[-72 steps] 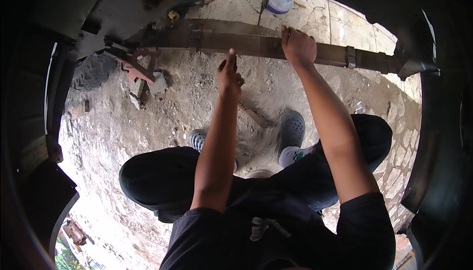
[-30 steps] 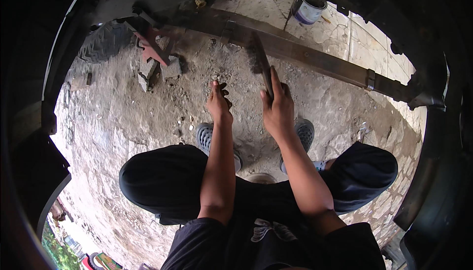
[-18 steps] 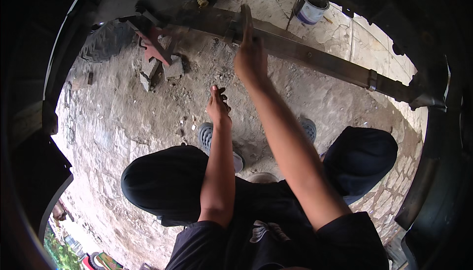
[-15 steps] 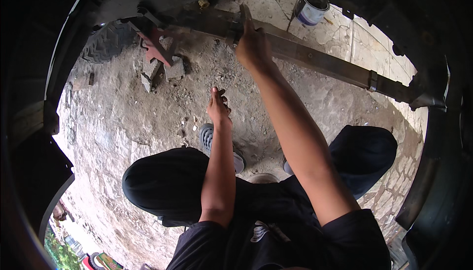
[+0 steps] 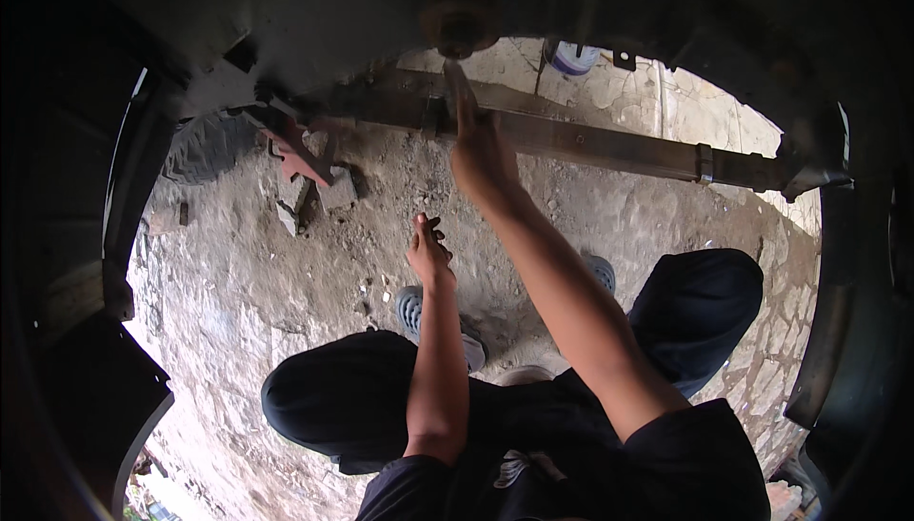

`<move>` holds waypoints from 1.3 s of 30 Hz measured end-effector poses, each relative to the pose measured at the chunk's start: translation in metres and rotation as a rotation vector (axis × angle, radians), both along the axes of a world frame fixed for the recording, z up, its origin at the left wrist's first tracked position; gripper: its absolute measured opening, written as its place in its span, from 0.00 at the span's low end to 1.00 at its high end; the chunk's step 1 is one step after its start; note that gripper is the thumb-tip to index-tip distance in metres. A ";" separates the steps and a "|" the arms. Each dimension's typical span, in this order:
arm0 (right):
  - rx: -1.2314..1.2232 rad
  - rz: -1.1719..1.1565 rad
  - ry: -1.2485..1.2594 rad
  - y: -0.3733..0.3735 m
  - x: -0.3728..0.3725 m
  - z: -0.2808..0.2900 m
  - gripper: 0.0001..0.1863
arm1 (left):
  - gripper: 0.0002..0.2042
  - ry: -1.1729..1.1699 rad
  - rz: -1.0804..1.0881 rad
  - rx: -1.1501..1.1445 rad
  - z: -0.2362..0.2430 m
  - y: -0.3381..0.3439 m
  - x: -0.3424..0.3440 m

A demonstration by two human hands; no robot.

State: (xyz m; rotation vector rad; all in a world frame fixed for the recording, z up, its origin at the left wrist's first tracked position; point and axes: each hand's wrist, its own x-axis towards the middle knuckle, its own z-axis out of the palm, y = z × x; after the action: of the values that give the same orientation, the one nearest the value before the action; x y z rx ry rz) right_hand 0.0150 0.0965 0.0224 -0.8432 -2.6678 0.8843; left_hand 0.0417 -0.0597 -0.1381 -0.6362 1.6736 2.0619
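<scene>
My right hand (image 5: 484, 159) grips a slim brush (image 5: 457, 81), fingers closed round it, beside the dark metal bar (image 5: 609, 145); I can't tell if they touch. My left hand's (image 5: 431, 253) fingers curl loosely, half-open, with nothing in them.

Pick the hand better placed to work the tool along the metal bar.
The right hand, I judge: it has the tool in its grip and reaches up to the metal bar, though contact is unclear. The left hand sits lower, half curled, apart from both.
</scene>
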 end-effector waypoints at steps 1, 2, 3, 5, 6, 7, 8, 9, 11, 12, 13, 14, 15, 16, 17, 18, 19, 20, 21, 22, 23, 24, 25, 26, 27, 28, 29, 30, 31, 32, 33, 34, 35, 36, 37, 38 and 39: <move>-0.027 0.021 0.126 -0.017 0.017 0.020 0.44 | 0.25 -0.002 0.021 -0.004 -0.002 -0.005 -0.004; -0.003 -0.009 0.065 -0.026 0.034 0.017 0.44 | 0.25 0.007 0.023 -0.001 0.001 -0.001 -0.004; 0.021 -0.047 0.000 -0.034 0.050 0.009 0.44 | 0.25 0.010 0.016 0.001 0.004 0.005 -0.001; 0.037 -0.069 -0.079 -0.045 0.076 0.007 0.43 | 0.25 0.025 -0.003 -0.004 0.004 0.007 0.000; 0.035 -0.051 -0.093 -0.047 0.087 0.015 0.42 | 0.25 0.020 0.001 -0.007 0.003 0.005 -0.001; 0.036 -0.034 -0.113 -0.044 0.096 0.021 0.42 | 0.25 0.008 0.004 -0.007 0.002 0.005 0.001; 0.007 -0.050 -0.128 -0.039 0.095 0.024 0.39 | 0.25 -0.004 0.009 -0.007 0.003 0.004 0.002; 0.027 -0.052 -0.084 -0.031 0.086 0.017 0.39 | 0.26 -0.012 0.021 -0.015 0.001 0.003 0.001; 0.078 -0.012 0.017 -0.008 0.066 0.001 0.38 | 0.26 -0.023 0.025 -0.005 0.002 0.008 0.003; 0.104 0.032 0.078 0.004 0.056 -0.005 0.38 | 0.26 -0.026 0.026 -0.001 0.002 0.010 0.003; 0.130 0.076 0.139 0.013 0.048 -0.009 0.38 | 0.26 -0.012 0.013 0.007 0.002 0.012 0.004; 0.115 0.079 0.145 0.020 0.041 -0.014 0.38 | 0.25 0.002 0.000 0.015 0.001 0.014 0.004; 0.100 0.080 0.152 0.027 0.035 -0.019 0.38 | 0.25 0.016 -0.015 0.023 0.001 0.017 0.005; 0.081 0.089 0.158 0.027 0.031 -0.018 0.37 | 0.25 0.022 -0.015 0.039 0.000 0.017 0.005; 0.078 0.062 0.139 0.021 0.036 -0.019 0.37 | 0.25 0.028 -0.016 0.056 0.000 0.017 0.005; 0.075 0.033 0.121 0.010 0.048 -0.021 0.37 | 0.25 0.035 -0.018 0.073 0.001 0.018 0.006; 0.071 0.013 0.105 -0.003 0.059 -0.019 0.37 | 0.25 0.027 -0.017 0.055 0.002 0.016 0.007; 0.055 0.013 0.038 -0.016 0.070 -0.012 0.37 | 0.25 0.020 -0.016 0.039 0.005 0.015 0.007; 0.048 0.008 -0.032 -0.030 0.084 -0.005 0.37 | 0.25 0.011 -0.019 0.033 0.006 0.015 0.008; 0.031 0.000 -0.100 -0.036 0.090 0.001 0.37 | 0.25 0.001 -0.023 0.029 0.006 0.015 0.008; 0.033 -0.001 -0.091 -0.036 0.089 0.003 0.36 | 0.25 -0.009 -0.026 0.025 0.007 0.013 0.008; 0.035 -0.001 -0.083 -0.037 0.087 0.004 0.36 | 0.25 -0.020 -0.028 0.021 0.007 0.012 0.007; 0.038 -0.005 -0.077 -0.038 0.087 0.005 0.36 | 0.25 -0.018 -0.032 0.025 0.007 0.011 0.006; 0.052 -0.009 -0.040 -0.033 0.078 0.003 0.35 | 0.25 -0.015 -0.035 0.027 0.006 0.010 0.006; 0.067 -0.014 -0.003 -0.020 0.057 -0.002 0.34 | 0.25 -0.012 -0.038 0.028 0.006 0.009 0.006; 0.079 -0.022 0.028 -0.009 0.041 -0.010 0.33 | 0.26 -0.006 -0.034 0.015 0.005 0.007 0.008; 0.100 -0.010 0.079 0.001 0.029 -0.018 0.32 | 0.26 0.001 -0.035 0.011 0.007 0.011 0.008; 0.125 -0.002 0.134 0.014 0.017 -0.026 0.31 | 0.26 0.012 -0.038 0.012 0.010 0.017 0.007; 0.145 0.015 0.191 0.017 0.010 -0.024 0.31 | 0.26 0.001 -0.065 -0.004 0.013 0.018 0.006; 0.154 -0.002 0.161 0.015 0.018 -0.025 0.31 | 0.26 0.007 -0.068 0.003 0.015 0.019 0.006; 0.163 -0.021 0.131 0.009 0.037 -0.026 0.31 | 0.26 0.013 -0.073 0.011 0.017 0.019 0.008; 0.168 -0.034 0.098 -0.002 0.057 -0.022 0.30 | 0.26 0.016 -0.072 0.015 0.018 0.017 0.010; 0.142 -0.034 0.032 -0.009 0.082 -0.017 0.31 | 0.26 0.019 -0.085 0.012 0.017 0.018 0.012; 0.120 -0.038 -0.030 -0.011 0.108 -0.010 0.31 | 0.26 0.028 -0.101 0.011 0.017 0.021 0.010; 0.091 -0.041 -0.092 -0.008 0.125 -0.007 0.32 | 0.26 0.036 -0.116 0.004 0.015 0.023 0.009; 0.099 -0.023 -0.097 0.000 0.135 -0.007 0.32 | 0.26 0.031 -0.117 0.002 0.012 0.021 0.007; 0.107 -0.004 -0.101 0.009 0.142 -0.007 0.32 | 0.26 0.027 -0.117 -0.001 0.009 0.020 0.004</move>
State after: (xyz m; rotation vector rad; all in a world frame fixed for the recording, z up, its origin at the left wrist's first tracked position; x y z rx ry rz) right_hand 0.1566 0.1053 0.0153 -0.8900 -2.7703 0.7090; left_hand 0.0457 -0.0399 -0.1290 -0.5003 1.6852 1.9960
